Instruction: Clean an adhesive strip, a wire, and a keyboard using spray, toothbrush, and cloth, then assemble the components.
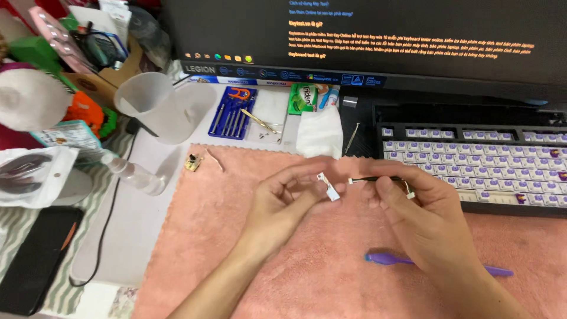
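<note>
Centrally, two bare hands meet above a pink mat (236, 236) of soft, napped cloth.

Item: left hand (283, 198). Fingers curled inward, thumb and fingertips pressed together on a small white plastic piece (328, 186), flat and angular, which juts out to the right of the pinch.

Item: right hand (413, 207). Thumb and forefinger closed on a thin dark wire bar (381, 180), slender and straight, with a small white end cap at each tip; the nearer cap lies just beside the white plastic piece, though whether they touch cannot be told.

Item: purple tool (437, 264). Smooth plastic, long handle with a broader rounded head, lying flat on the mat below the right hand.

Item: keyboard (472, 165). Black case, rows of white and lilac keycaps, blocky and glossy, just beyond the right hand's knuckles.

Item: small brass-coloured part (192, 162). Squarish, on the mat's far corner, well apart to the left of the pinch.

Item: screwdriver set (233, 112). Blue rectangular case, thin metal shafts side by side, beyond the left hand.

Item: folded white tissue (320, 133). Soft, crumpled, beyond both hands.

Item: clear plastic jug (156, 103). Frosted, cylindrical, well left of the grip.

Item: plastic bottle (133, 172). Transparent, lying on its side off the mat's left edge.

Item: monitor (366, 35). Dark screen with orange text, at the far side.
</note>
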